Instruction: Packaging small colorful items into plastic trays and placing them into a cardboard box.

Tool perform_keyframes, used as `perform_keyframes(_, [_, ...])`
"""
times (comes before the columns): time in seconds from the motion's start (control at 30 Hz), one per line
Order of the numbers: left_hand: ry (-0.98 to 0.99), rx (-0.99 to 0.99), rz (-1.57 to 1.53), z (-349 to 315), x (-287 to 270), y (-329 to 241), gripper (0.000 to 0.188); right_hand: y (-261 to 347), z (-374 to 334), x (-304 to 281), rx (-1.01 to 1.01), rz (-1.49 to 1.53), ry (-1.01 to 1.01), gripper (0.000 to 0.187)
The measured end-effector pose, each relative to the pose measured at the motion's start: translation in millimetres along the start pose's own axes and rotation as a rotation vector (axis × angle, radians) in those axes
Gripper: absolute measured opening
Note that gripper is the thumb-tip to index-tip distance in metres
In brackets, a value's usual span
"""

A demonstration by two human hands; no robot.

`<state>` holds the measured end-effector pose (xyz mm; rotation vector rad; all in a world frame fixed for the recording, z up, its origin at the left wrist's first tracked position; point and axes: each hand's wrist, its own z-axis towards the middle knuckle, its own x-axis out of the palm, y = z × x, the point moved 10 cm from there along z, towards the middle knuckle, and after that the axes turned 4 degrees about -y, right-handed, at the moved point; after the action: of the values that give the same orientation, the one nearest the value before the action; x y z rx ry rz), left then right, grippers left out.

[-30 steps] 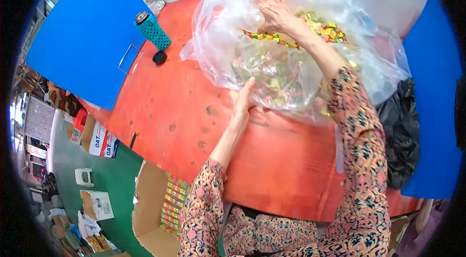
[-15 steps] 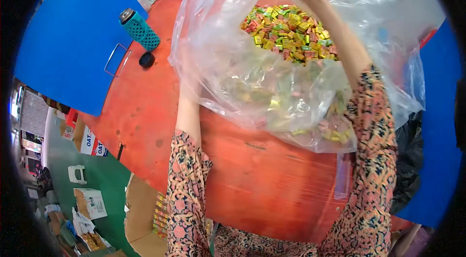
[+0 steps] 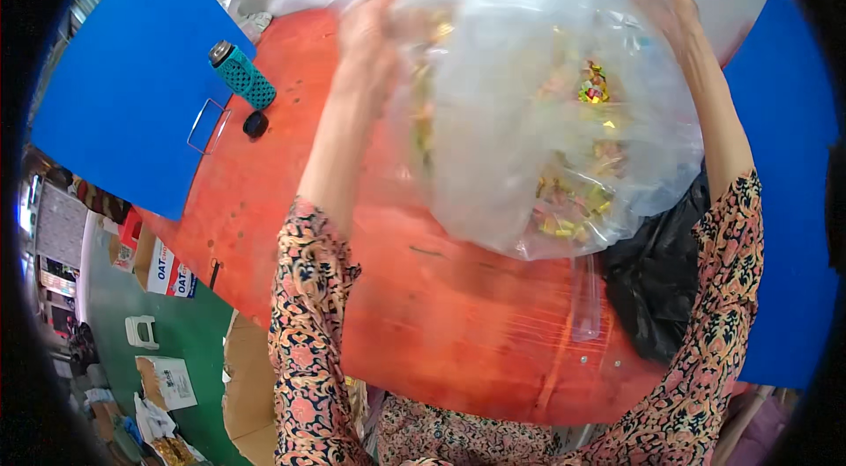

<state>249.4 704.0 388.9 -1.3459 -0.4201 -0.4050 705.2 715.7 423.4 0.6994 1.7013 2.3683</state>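
A large clear plastic bag (image 3: 502,122) stands on the red table, with many small wrapped pieces in yellow, red and green foil (image 3: 595,83) showing through it. Its cloudy film now lies over most of them. At the bag's upper left side, my left hand (image 3: 370,34) is closed on the plastic, blurred by motion. Over on the upper right, my right hand (image 3: 670,12) grips the film, its fingertips partly lost against the plastic.
A teal-sleeved bottle (image 3: 242,76) and its black cap (image 3: 256,124) are at the table's left. Black plastic (image 3: 656,277) lies right of the bag, near a clear strip (image 3: 586,303). Blue panels (image 3: 123,87) flank the red table (image 3: 432,325); a cardboard box (image 3: 247,387) sits below left.
The bag's mouth, open before with the foil pieces in plain sight, is now covered by film. My right hand has moved right, and my left hand has come into view at the bag's side.
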Motion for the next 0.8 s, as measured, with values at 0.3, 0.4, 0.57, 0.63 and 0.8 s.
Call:
perform_keyframes(0.3, [0.202, 0.388, 0.592, -38.1, 63.8, -38.4, 0.025, -46.3, 31.3, -2.6, -0.266, -0.976, -0.149, 0.027])
perform_keyframes(0.4, [0.006, 0.336, 0.528, -18.0, 18.2, -34.0, 0.021, -42.5, 86.1, -46.0, -0.090, -0.647, -0.276, 0.025])
perform_keyframes(0.57, [-0.015, 0.122, 0.359, -14.3, -85.0, -42.0, 0.020, -84.9, 36.9, -49.7, 0.099, -0.191, -0.327, 0.021])
perform_keyframes(0.63, [-0.254, 0.053, 0.307, -37.3, -133.6, -49.2, 0.022, -69.5, 0.7, 17.2, 0.027, -0.289, -0.313, 0.019])
perform_keyframes(0.8, [-0.456, 0.540, 0.740, -120.9, -110.3, -116.6, 0.047, -12.5, -1.8, 79.3, -0.164, -0.511, -0.114, 0.033])
